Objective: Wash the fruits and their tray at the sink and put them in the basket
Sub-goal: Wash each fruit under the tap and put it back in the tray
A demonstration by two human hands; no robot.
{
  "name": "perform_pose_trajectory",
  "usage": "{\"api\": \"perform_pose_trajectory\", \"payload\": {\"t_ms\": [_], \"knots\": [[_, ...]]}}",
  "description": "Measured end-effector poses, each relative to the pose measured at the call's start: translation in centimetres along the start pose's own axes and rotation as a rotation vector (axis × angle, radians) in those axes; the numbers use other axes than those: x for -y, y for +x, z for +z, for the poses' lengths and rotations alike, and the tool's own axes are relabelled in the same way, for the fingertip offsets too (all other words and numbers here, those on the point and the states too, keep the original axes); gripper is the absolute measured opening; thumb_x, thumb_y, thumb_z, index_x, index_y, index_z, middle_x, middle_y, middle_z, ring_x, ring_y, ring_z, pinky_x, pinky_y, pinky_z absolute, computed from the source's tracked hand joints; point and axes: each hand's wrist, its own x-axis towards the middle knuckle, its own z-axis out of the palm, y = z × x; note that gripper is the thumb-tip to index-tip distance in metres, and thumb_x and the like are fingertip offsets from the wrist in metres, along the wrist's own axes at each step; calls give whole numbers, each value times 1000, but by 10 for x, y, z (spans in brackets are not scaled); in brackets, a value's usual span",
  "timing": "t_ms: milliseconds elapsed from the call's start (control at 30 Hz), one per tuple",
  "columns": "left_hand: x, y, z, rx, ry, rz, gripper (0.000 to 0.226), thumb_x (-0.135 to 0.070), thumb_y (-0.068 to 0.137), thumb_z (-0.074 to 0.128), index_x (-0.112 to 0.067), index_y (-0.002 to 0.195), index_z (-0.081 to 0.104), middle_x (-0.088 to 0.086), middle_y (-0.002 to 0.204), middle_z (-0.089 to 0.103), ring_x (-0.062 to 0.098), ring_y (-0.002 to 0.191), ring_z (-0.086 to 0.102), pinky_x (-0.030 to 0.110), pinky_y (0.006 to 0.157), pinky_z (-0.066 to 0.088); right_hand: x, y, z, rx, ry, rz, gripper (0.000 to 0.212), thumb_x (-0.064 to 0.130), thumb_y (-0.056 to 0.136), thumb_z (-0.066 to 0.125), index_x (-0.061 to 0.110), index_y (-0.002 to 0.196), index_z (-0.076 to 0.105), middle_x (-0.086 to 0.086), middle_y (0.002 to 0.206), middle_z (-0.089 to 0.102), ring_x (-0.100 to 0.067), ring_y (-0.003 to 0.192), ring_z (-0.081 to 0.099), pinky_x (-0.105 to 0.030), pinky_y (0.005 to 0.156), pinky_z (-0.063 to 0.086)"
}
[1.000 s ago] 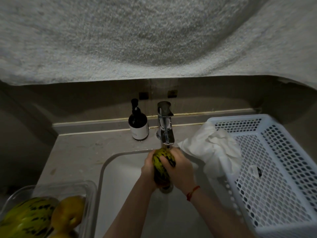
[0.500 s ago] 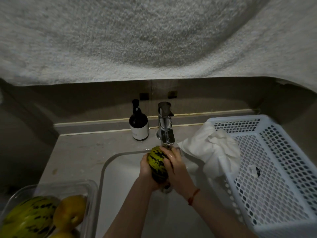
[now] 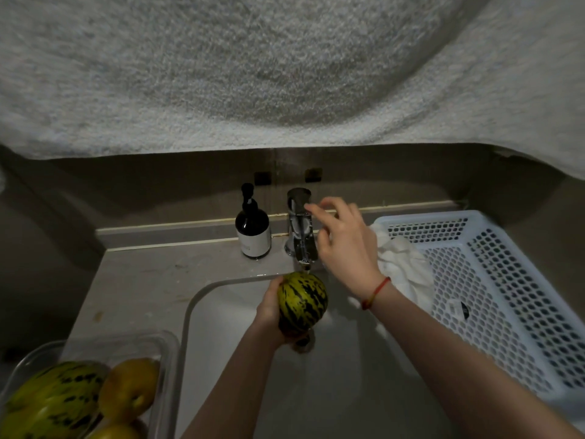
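Note:
My left hand [image 3: 269, 308] grips a small yellow-green striped melon [image 3: 302, 301] from the left and below, just under the spout of the chrome tap [image 3: 300, 229] and over the white sink [image 3: 215, 312]. My right hand [image 3: 345, 245] is raised beside the tap, fingers spread and loosely bent, fingertips at the tap's handle. A clear plastic tray [image 3: 169, 346] at the bottom left holds another striped melon [image 3: 53, 397] and two yellow fruits [image 3: 129, 388]. The white perforated basket [image 3: 506, 296] stands right of the sink.
A dark soap pump bottle [image 3: 253, 232] stands left of the tap on the stone counter [image 3: 142, 280]. A crumpled white cloth [image 3: 402, 267] lies over the basket's near-left corner. A pale towel-like fabric [image 3: 285, 74] fills the upper view.
My right hand has let go of the melon and risen to the tap handle. The left hand alone now holds the melon under the spout.

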Motion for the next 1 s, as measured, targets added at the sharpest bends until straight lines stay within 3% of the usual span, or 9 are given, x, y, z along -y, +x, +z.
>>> {"api": "perform_pose_trajectory", "payload": {"t_ms": [133, 267, 467, 567, 633, 700, 800, 867, 1000], "knots": [[0, -4, 1, -38, 1, -23, 63, -60, 78, 54, -11, 117, 64, 14, 109, 66, 31, 95, 61, 30, 66, 47, 0, -12, 5, -38, -24, -21, 43, 5, 71, 55, 19, 109, 70, -3, 101, 65, -27, 89, 59, -26, 57, 44], [1, -11, 0, -36, -21, -57, 60, -59, 77, 56, -12, 112, 65, 13, 101, 67, 29, 89, 61, 28, 64, 46, -5, -21, 10, 25, -49, -13, 57, -2, 69, 60, 20, 121, 63, -4, 105, 63, -28, 93, 56, -28, 61, 45], [5, -16, -10, -160, -13, -71, 72, -63, 73, 58, -18, 128, 55, 16, 128, 57, 35, 108, 57, 38, 60, 48, -25, -46, 8, 35, 191, 271, 61, -2, 80, 48, 15, 138, 40, -6, 128, 49, -22, 115, 44, -33, 90, 45], [7, -18, -13, -171, -16, -86, 71, -63, 73, 58, -17, 127, 55, 17, 125, 58, 35, 99, 58, 37, 57, 50, -58, -43, -6, 103, -61, 491, 61, 20, 85, 59, 8, 140, 34, -13, 137, 42, -28, 125, 40, -38, 103, 38], [9, -20, -13, -146, -24, -107, 68, -63, 75, 57, -14, 122, 57, 19, 113, 62, 34, 87, 59, 36, 51, 52, -78, -38, -14, 218, -203, 658, 83, 45, 81, 65, 0, 141, 29, -21, 140, 39, -35, 127, 39, -42, 106, 33], [11, -24, -10, -111, -36, -124, 62, -61, 78, 55, -10, 114, 59, 19, 95, 62, 34, 78, 58, 41, 42, 52, -90, -38, -16, 329, -171, 790, 97, 61, 76, 63, -5, 140, 28, -25, 138, 41, -39, 125, 41, -43, 104, 35], [13, -29, -6, -87, -25, -135, 57, -60, 79, 54, -10, 105, 60, 19, 88, 61, 33, 74, 56, 43, 38, 50, -99, -43, -8, 390, -135, 798, 71, 58, 84, 53, -2, 121, 52, -24, 120, 58, -37, 110, 55, -42, 96, 44], [13, -30, -5, -80, -15, -135, 56, -60, 79, 54, -9, 101, 60, 18, 87, 61, 33, 74, 56, 42, 37, 50, -102, -43, -5, 310, -72, 777, 50, 43, 95, 43, -3, 102, 61, -25, 106, 63, -38, 98, 60, -42, 89, 47], [14, -32, -6, -78, 9, -117, 57, -62, 77, 56, -10, 99, 60, 20, 89, 63, 34, 77, 58, 42, 40, 51, -115, -41, -9, 61, 82, 799, 43, 25, 100, 34, -6, 84, 60, -29, 91, 63, -36, 82, 59, -33, 65, 37]]}}
